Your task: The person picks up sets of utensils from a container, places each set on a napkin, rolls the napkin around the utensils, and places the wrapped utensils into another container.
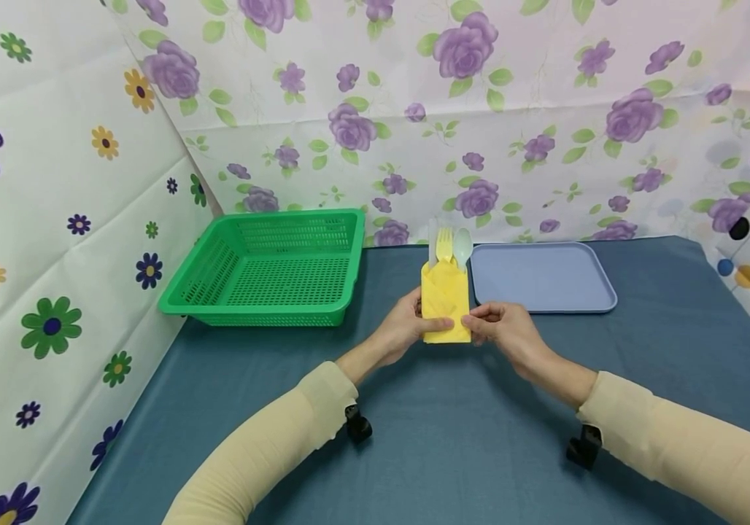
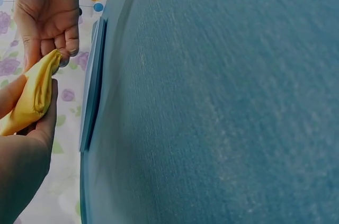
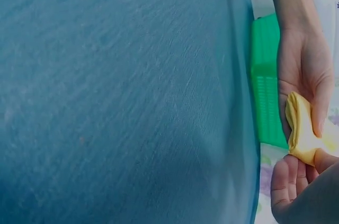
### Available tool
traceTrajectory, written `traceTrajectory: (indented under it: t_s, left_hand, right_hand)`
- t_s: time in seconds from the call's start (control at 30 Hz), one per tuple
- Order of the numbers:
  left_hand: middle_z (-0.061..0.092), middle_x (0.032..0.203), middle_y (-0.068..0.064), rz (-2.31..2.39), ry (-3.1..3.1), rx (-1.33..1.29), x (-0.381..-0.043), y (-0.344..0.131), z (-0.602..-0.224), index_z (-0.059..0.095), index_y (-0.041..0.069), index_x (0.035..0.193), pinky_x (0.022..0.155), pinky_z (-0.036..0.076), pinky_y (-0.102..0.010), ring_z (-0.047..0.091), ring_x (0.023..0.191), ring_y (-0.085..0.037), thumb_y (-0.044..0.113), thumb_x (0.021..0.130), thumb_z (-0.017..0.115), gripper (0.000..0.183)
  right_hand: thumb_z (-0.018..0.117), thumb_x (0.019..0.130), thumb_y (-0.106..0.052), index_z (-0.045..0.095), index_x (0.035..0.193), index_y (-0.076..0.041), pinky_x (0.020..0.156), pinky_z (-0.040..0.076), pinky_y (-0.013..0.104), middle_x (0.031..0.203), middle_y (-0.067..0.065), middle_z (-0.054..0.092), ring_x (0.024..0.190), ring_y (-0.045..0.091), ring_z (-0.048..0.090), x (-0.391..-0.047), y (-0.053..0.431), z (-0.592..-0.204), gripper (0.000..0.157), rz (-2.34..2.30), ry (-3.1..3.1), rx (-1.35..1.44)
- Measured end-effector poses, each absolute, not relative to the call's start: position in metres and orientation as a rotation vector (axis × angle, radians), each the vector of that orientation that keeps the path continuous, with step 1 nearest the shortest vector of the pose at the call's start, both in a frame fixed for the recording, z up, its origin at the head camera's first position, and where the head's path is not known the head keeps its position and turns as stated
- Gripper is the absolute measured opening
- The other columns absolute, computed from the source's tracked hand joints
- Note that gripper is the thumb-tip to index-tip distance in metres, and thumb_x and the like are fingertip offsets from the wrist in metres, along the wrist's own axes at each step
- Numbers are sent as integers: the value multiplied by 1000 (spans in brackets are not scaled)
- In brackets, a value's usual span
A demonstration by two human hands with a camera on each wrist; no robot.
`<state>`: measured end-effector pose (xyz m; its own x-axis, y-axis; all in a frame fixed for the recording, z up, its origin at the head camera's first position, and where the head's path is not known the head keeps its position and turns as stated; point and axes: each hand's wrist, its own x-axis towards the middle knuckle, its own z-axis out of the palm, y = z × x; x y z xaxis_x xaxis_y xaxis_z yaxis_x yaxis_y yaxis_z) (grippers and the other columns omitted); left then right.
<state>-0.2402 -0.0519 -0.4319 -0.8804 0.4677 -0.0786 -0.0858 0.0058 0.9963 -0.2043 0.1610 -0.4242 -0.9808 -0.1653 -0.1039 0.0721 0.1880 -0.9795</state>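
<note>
A folded yellow napkin (image 1: 445, 299) is held upright above the table between both hands. Out of its top stick a clear knife (image 1: 432, 244), a yellow fork (image 1: 444, 245) and a pale green spoon (image 1: 462, 246). My left hand (image 1: 403, 328) grips the napkin's left side, thumb across the front and fingers behind. At the lower right edge, my right hand (image 1: 506, 332) pinches the napkin between thumb and fingers. The left wrist view shows the napkin (image 2: 33, 94) from its layered bottom end; the cutlery is hidden there.
A green plastic basket (image 1: 270, 313) stands at the back left of the blue-covered table (image 1: 375, 437). The blue-grey tray (image 1: 542, 277) lies at the back right, just behind the right hand. Flowered sheets (image 1: 414, 109) hang behind and at the sides.
</note>
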Motion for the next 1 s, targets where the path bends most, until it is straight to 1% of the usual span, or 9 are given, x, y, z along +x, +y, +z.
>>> traceTrajectory:
  t_s: [0.2,0.27,0.37,0.43,0.63,0.77,0.87,1.0]
  left_hand:
    - [65,125,-13,1962,1880,404,-240,-52,-434,46,8,146,90,61,-38,70,107,-21,3,97,74,57]
    - [65,125,-13,1969,1884,402,-240,-51,-435,46,8,146,91,61,-38,70,107,-20,3,96,74,58]
    - [65,125,-13,1978,1889,398,-240,-50,-435,46,7,146,90,61,-38,70,107,-20,4,96,75,57]
    - [65,125,-14,1985,1892,400,-241,-50,-435,47,7,145,90,61,-38,70,106,-21,3,96,75,56]
    - [65,126,-15,2032,1899,398,-240,-47,-434,46,7,147,91,61,-38,70,108,-23,1,95,76,60]
    - [64,128,-15,2059,1892,396,-240,-47,-434,43,8,150,92,61,-39,70,110,-23,0,94,76,66]
    - [66,127,-14,2055,1895,391,-240,-47,-435,47,6,147,91,61,-37,70,108,-21,2,95,76,60]
    - [70,121,-12,2039,1913,364,-239,-47,-436,57,2,138,89,61,-34,71,102,-18,5,95,76,47]
  right_hand:
    - [72,101,-13,69,112,11,84,61,44,88,4,73,79,19,68,-205,162,-423,26,-1922,2290,-126]
    - [72,101,-13,69,112,12,83,61,42,88,5,73,80,21,68,-206,163,-422,27,-1926,2296,-142]
    - [71,101,-12,69,113,12,84,61,42,86,5,72,81,27,68,-206,163,-421,27,-1935,2298,-145]
    - [72,101,-12,69,114,13,84,61,42,86,4,73,81,28,69,-206,163,-421,28,-1945,2291,-147]
    - [71,101,-12,65,118,11,87,59,43,86,0,74,78,17,68,-208,165,-421,29,-1992,2198,-135]
    - [70,102,-14,66,117,10,89,58,46,84,0,72,79,18,67,-209,166,-421,29,-1987,2186,-118]
    - [71,102,-14,66,116,10,86,59,47,84,1,71,79,19,67,-210,166,-421,28,-1982,2209,-129]
    - [71,101,-13,67,115,10,83,61,46,85,1,71,79,20,67,-210,165,-422,27,-1973,2241,-133]
